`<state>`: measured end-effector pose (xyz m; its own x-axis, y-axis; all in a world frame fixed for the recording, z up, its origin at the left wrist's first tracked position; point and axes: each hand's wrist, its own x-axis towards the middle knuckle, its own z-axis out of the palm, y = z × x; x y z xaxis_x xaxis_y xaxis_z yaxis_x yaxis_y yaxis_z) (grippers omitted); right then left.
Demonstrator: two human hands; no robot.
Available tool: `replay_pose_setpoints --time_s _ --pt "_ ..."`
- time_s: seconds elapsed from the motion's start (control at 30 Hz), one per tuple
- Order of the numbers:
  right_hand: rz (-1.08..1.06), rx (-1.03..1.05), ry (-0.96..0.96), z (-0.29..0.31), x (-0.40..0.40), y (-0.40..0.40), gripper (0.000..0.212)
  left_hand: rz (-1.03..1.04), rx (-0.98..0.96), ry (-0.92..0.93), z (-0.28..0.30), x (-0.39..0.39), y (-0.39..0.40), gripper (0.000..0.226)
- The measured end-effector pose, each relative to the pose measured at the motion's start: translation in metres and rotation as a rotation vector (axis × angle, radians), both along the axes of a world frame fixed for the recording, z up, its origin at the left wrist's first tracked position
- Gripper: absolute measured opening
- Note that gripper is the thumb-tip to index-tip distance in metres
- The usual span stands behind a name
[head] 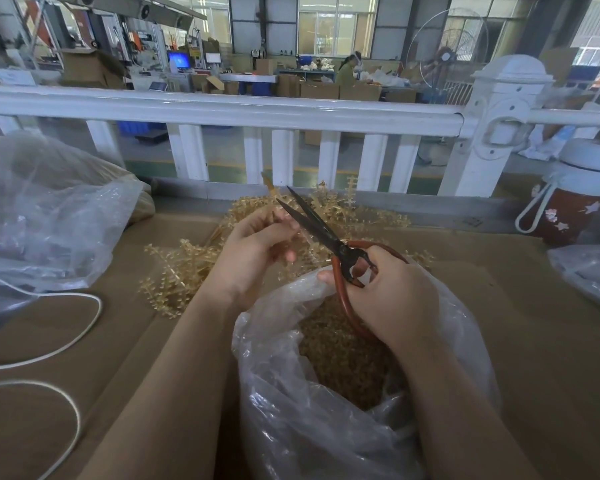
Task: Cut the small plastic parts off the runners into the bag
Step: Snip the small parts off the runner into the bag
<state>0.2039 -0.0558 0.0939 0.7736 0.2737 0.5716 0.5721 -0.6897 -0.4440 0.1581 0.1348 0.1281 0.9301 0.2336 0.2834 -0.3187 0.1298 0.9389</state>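
My left hand (253,251) pinches a thin amber plastic runner (270,188) that sticks up and away above its fingers. My right hand (388,292) grips the red handles of black-bladed scissors (312,220); the blades are slightly parted, their tips close to my left fingertips. Below both hands a clear plastic bag (326,393) stands open, holding a heap of small amber cut parts (347,355). A pile of uncut amber runners (187,268) lies on the cardboard behind and left of the bag.
Cardboard (541,323) covers the table. A large clear bag (49,209) sits at left, a white cord (77,327) loops across the near left. A red and white bottle (575,202) stands at right, another bag (589,268) beside it. A white railing (222,112) runs behind.
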Motion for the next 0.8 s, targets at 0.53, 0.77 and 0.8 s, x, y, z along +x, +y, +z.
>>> replay_pose_setpoints --time_s 0.53,0.77,0.8 --pt "-0.021 -0.025 -0.026 0.006 -0.001 0.001 0.071 0.016 -0.007 0.004 -0.001 0.0 -0.01 0.013" --pt "-0.041 -0.007 -0.082 0.003 0.0 0.001 0.055 -0.02 -0.022 -0.01 -0.001 0.0 -0.015 0.023" --pt "-0.044 -0.004 -0.079 0.002 0.0 0.001 0.054 -0.032 -0.031 -0.01 0.0 -0.001 -0.015 0.023"
